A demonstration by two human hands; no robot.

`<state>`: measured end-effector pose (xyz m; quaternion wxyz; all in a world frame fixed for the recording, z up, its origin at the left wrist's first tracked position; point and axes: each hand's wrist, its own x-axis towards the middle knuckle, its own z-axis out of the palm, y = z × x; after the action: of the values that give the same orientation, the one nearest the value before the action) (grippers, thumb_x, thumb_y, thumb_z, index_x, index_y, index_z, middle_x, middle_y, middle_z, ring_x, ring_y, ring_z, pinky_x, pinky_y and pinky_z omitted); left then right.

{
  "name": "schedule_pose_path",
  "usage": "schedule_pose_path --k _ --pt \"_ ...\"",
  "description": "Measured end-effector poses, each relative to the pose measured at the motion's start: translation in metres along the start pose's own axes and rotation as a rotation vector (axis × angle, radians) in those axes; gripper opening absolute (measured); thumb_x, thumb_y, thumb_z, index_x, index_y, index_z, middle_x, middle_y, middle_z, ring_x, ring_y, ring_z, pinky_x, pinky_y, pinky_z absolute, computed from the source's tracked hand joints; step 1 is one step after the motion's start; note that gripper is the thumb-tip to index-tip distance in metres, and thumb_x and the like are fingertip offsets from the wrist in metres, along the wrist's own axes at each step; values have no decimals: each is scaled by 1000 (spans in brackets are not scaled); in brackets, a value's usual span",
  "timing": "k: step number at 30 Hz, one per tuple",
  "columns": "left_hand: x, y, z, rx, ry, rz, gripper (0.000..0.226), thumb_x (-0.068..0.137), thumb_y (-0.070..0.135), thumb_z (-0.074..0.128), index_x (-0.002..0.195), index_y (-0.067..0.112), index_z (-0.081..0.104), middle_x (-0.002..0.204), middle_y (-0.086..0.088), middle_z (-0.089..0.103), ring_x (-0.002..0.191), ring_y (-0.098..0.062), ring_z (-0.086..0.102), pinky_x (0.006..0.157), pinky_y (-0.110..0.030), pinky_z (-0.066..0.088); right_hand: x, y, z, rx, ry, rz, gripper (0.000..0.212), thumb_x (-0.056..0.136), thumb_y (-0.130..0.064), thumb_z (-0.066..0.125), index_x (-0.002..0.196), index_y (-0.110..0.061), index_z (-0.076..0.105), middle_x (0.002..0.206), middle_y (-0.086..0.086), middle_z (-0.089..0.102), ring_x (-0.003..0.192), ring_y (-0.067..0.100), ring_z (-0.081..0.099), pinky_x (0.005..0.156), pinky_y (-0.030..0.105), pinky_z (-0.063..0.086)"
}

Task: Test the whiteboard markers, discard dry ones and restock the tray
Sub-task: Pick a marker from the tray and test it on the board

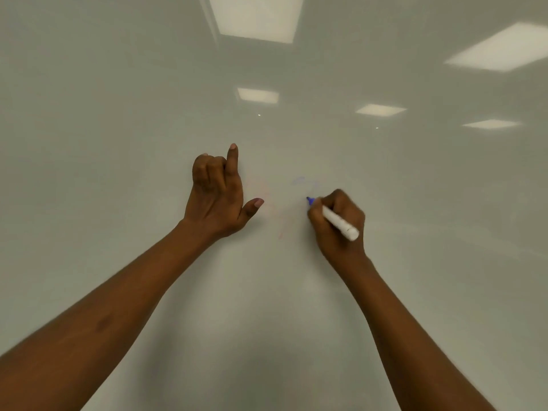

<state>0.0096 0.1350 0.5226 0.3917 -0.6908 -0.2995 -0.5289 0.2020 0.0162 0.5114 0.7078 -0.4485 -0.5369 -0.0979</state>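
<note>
Two bare forearms enter from the bottom corners, nearest the camera, and reach up toward the middle of the frame; left forearm comes from lower left, right forearm from lower right; both bare, no sleeve visible.

Head view: whiteboard fills the whole frame, glossy and pale grey-white; ceiling light panels reflected in it, largest one at top centre, others smaller to the right and centre.

Right hand is right of centre, fingers clenched around a whiteboard marker; marker has a white barrel, butt end pointing down-right toward the camera, blue tip pointing up-left; tip is at the board surface, contact looks likely but cannot tell for sure; no cap on the tip.

Left hand is left of centre, well apart from the right hand, holding nothing; index finger sticks straight up, thumb splays out to the right, other three fingers curled into the palm; whether the hand touches the board or hovers just off it, cannot tell.

Faint blue mark on the board just above the marker tip, very pale; faint reddish smear between the two hands, lower down, also very pale; rest of the board bare, soft shadow of the arms across the lower part.
</note>
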Motion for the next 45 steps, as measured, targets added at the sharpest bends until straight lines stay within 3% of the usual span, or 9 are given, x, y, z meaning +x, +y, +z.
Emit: schedule_pose_path --k 6,9,12,15,19,27,33,42,45 --pt "0 3 -6 -58 47 16 82 92 63 13 130 -9 29 103 -12 32 92 -31 31 94 -46 24 -29 19 -19 -49 -8 94 28 83 -3 62 67 10 42 59 5 45 50 4 39 46 10 32" --pt "-7 6 -8 -146 133 21 65 90 51 32 125 -4 32 103 -10 30 93 -31 33 89 -44 27 -42 26 -30 -23 60 157 29 85 -3 62 67 8 42 57 -1 44 49 2 41 45 11 31" --pt "-30 26 -7 -211 167 102 56 78 34 50 120 -2 36 102 -11 34 91 -33 39 86 -44 31 -62 35 -36 -68 -48 185 33 84 -4 62 63 2 38 56 2 42 48 6 38 45 19 31" --pt "-51 56 -11 -309 119 95 42 76 20 52 111 -1 43 95 -14 45 87 -32 44 79 -42 37 -77 30 -36 -16 -174 305 31 85 -8 63 61 -3 44 55 11 52 47 25 49 45 31 40" --pt "-72 88 -27 -501 -79 -112 30 71 -4 69 98 -9 57 75 -19 59 65 -28 55 64 -34 48 -83 -6 -41 267 -157 415 19 89 -6 59 70 -4 57 63 15 66 50 21 62 45 19 42" --pt "-85 114 -50 -612 -292 -117 49 75 9 76 114 1 46 55 -5 56 43 -5 38 49 -1 23 -100 -37 -50 375 -220 446 20 91 -4 57 71 -8 58 62 10 68 47 17 62 41 17 41" --pt "-78 127 -63 -571 -210 -67 37 85 23 57 115 11 39 47 -2 52 32 -12 42 39 -14 32 -112 -39 -57 317 -207 443 17 90 -7 61 73 -7 60 66 15 69 53 24 64 44 21 42" --pt "-69 139 -86 -571 -198 116 30 92 22 50 117 7 43 47 -2 52 34 -12 42 42 -14 31 -118 -50 -73 299 -230 408 14 86 -4 63 72 -4 61 64 16 66 50 23 61 47 21 44" --pt "-67 149 -90 -600 -227 97 39 81 8 68 115 0 52 47 -3 53 35 -10 39 43 -14 33 -121 -49 -72 226 -135 440 24 87 -7 63 66 -13 55 53 1 56 44 10 53 45 22 44"
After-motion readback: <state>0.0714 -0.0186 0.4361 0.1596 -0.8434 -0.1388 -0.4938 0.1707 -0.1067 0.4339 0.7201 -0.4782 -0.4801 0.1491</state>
